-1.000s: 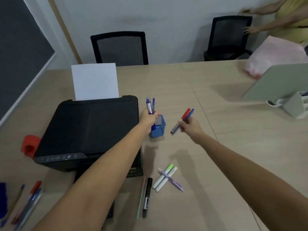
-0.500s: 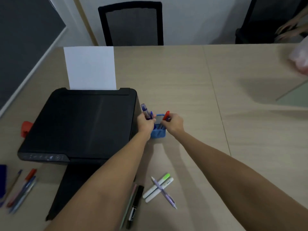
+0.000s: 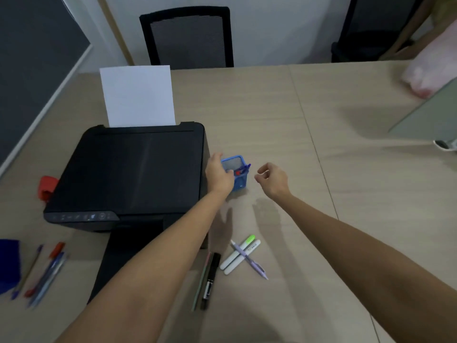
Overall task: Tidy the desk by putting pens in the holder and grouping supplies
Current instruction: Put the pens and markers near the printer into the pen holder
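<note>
Pens going into the blue holder beside the printer

On the desk (image 3: 272, 115), the black printer (image 3: 133, 169) is sitting left of the mesh pen holder (image 3: 238, 179); the left hand (image 3: 218, 175) is steadying it, grip curled on its rim, while the right hand (image 3: 273, 179) is hovering released, nearer the crossed highlighters (image 3: 241, 254) lying diagonally below.

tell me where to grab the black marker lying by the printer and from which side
Pinch the black marker around the middle of its barrel, coming straight down from above with fingers on its left and right sides. It lies flat, pointing away from the person, with a thin grey-green pen close along its left, so a slightly right-biased approach keeps from dragging that pen along.
</note>
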`<act>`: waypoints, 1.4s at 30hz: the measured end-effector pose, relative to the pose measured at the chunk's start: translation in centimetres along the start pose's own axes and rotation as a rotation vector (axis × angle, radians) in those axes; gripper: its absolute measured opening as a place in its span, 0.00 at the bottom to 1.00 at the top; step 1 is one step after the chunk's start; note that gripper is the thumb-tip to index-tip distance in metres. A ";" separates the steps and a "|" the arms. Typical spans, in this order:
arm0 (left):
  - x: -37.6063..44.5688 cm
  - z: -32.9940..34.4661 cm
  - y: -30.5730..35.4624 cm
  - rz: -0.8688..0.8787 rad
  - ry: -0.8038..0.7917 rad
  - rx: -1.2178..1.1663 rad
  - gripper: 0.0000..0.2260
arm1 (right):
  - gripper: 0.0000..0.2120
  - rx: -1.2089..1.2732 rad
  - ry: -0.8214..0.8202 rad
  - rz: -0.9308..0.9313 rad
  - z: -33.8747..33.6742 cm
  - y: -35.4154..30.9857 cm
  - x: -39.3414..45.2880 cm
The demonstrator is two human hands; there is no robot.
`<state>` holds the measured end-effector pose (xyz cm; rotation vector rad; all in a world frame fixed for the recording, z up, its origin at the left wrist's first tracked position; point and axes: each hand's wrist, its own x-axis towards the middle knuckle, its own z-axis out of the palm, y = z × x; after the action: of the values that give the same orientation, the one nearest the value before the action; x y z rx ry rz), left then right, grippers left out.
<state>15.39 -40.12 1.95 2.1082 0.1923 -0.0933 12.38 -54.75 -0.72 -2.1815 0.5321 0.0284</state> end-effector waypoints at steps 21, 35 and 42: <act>-13.7 -5.4 -18.9 0.010 -0.466 0.748 0.10 | 0.08 -0.273 -0.102 0.237 6.1 8.7 -18.2; -10.5 -7.6 0.4 0.359 -0.221 0.314 0.06 | 0.03 0.237 0.227 0.027 -5.1 0.6 -6.5; 1.4 -4.5 2.2 0.156 0.086 0.159 0.05 | 0.07 -0.011 0.140 -0.192 -4.2 -4.2 -0.5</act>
<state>17.10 -37.24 5.92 2.2801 0.0724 0.0780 12.82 -55.57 5.19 -2.2470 0.3990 -0.2265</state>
